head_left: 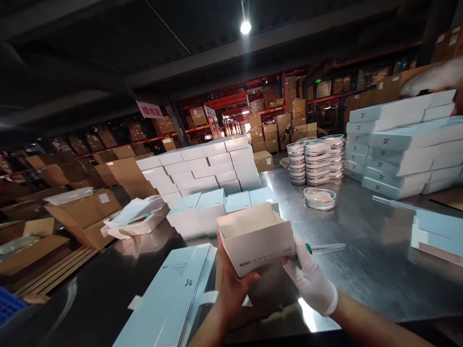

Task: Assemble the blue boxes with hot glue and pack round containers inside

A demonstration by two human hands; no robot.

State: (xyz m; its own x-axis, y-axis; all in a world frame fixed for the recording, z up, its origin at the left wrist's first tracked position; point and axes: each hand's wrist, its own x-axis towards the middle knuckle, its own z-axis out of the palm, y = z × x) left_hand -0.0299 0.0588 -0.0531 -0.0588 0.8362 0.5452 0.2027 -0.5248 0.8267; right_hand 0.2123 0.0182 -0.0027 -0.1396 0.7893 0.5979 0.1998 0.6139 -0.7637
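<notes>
Between my two hands a white cardboard box [258, 246] is held up over the steel table, its top flap standing up and lines of small print on the side facing me. My bare left hand [233, 286] grips its left side, thumb across the lower front. My right hand [313, 279], in a white glove with bare fingertips showing, holds the right side. A thin clear strip with a green end [329, 247] shows just beyond the right hand; whether that hand holds it I cannot tell. Left of my left hand lies a stack of flat pale-blue box blanks [162, 294].
White boxes are stacked in a wall [202, 168] behind my hands. Clear round containers [317, 161] stand in piles, with more white boxes [401, 144] at right. A white basket [141, 219] sits at the left edge. An open pale-blue box [437, 233] lies far right.
</notes>
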